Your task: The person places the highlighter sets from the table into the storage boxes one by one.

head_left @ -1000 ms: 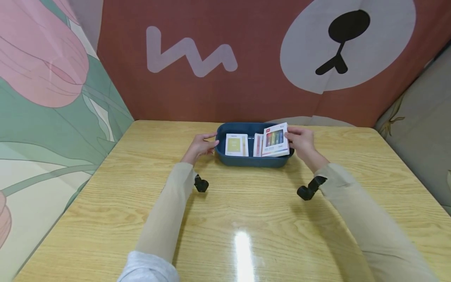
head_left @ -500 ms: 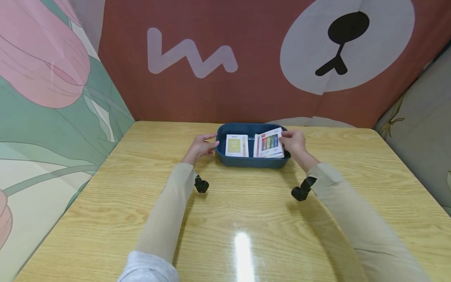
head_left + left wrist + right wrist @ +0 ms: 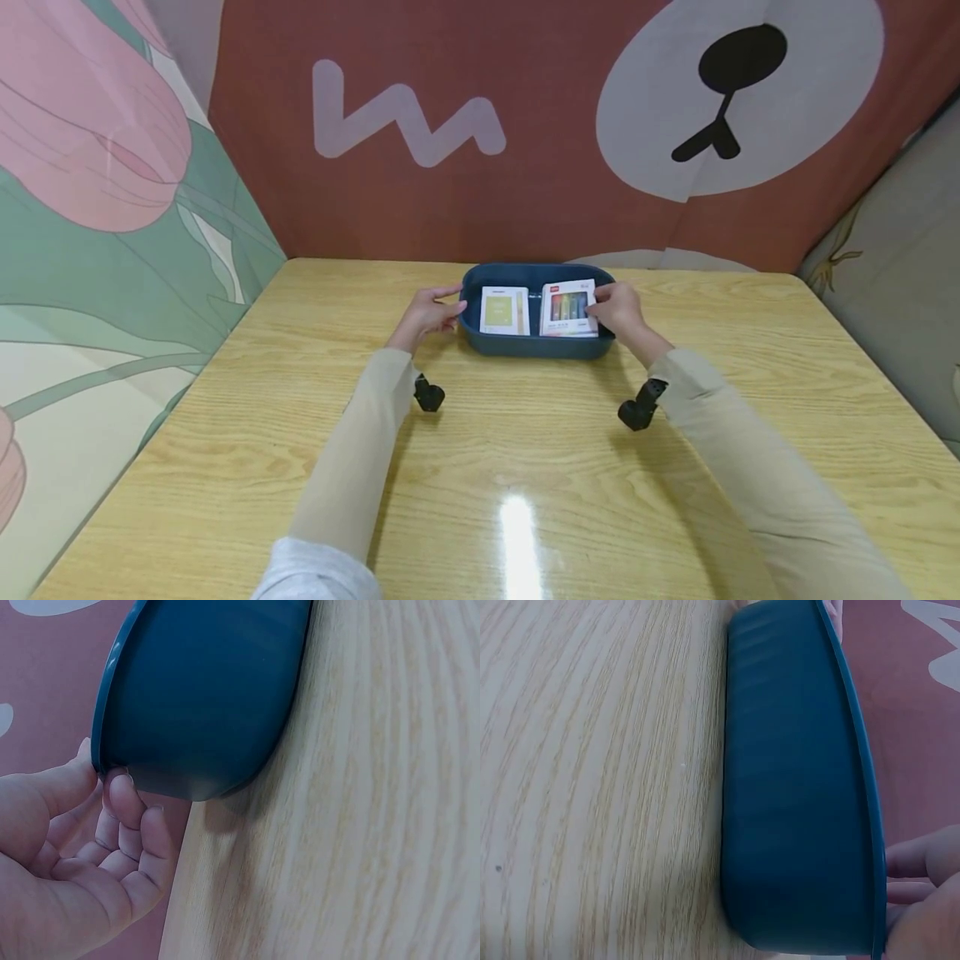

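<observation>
A dark blue plastic bin (image 3: 536,347) stands near the table's far edge, split by a divider into two compartments. At its left end, my left hand (image 3: 426,315) pinches the rim between thumb and fingers; the left wrist view shows the fingertips (image 3: 124,799) tucked under the lip. My right hand (image 3: 622,312) holds the right edge of a white box (image 3: 555,327) with coloured sticks in its window, inside the right compartment. In the right wrist view the bin wall hides the box and most fingers. A white box with a yellow label (image 3: 498,311) lies in the left compartment.
The wooden table (image 3: 480,442) runs from the bin toward me, with a bright reflection near the front. Behind the bin rises a reddish-brown printed backdrop (image 3: 480,200). A floral panel (image 3: 97,250) borders the left side.
My right hand has moved left and down with the stick box, which turned from tilted to nearly straight and now covers the pinkish box beneath. My left hand stays on the rim.
</observation>
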A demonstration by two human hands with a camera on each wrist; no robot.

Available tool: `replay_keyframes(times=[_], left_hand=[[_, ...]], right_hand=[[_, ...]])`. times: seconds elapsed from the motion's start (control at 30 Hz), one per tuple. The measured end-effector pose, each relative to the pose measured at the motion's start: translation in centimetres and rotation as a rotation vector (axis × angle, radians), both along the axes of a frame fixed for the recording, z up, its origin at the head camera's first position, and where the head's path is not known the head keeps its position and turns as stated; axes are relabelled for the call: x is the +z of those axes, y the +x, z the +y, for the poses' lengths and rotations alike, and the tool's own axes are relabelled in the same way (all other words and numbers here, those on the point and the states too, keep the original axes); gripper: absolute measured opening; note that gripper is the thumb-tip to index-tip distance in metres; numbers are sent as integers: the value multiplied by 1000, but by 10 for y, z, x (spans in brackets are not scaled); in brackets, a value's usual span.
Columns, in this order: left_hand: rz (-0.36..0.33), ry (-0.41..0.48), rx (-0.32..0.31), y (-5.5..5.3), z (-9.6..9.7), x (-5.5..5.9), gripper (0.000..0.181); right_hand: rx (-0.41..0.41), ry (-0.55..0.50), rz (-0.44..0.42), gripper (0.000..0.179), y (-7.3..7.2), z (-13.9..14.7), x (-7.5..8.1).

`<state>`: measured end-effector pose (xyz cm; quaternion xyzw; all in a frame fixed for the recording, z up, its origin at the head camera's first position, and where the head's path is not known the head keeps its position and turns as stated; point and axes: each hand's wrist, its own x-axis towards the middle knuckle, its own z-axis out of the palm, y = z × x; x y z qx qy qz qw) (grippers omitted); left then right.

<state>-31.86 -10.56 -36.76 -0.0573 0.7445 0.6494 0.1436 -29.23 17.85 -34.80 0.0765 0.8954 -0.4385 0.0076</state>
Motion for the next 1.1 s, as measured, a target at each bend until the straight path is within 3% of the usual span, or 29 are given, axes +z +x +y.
replay_keyframes(times=[0.2, 0.57, 0.8, 0.9, 0.97, 1.03, 1.1], left_hand=[[-10, -21, -2, 1, 3, 1, 44], [-4, -31, -6, -1, 5, 3, 44], [62, -95, -26, 3, 5, 4, 44], [134, -182, -25, 8, 6, 5, 43], [215, -300, -31, 12, 8, 6, 41], [317, -489, -47, 18, 12, 8, 39], [430, -762, -62, 27, 18, 12, 37]], right_hand=[[31, 68, -1, 37, 2, 2, 0], [63, 91, -9, 40, 5, 3, 3], [90, 55, 113, 38, 13, 8, 4], [115, 89, 206, 35, 20, 10, 5], [146, 134, 268, 32, 26, 12, 6], [182, 176, 324, 30, 32, 13, 6], [215, 209, 362, 29, 38, 14, 7]])
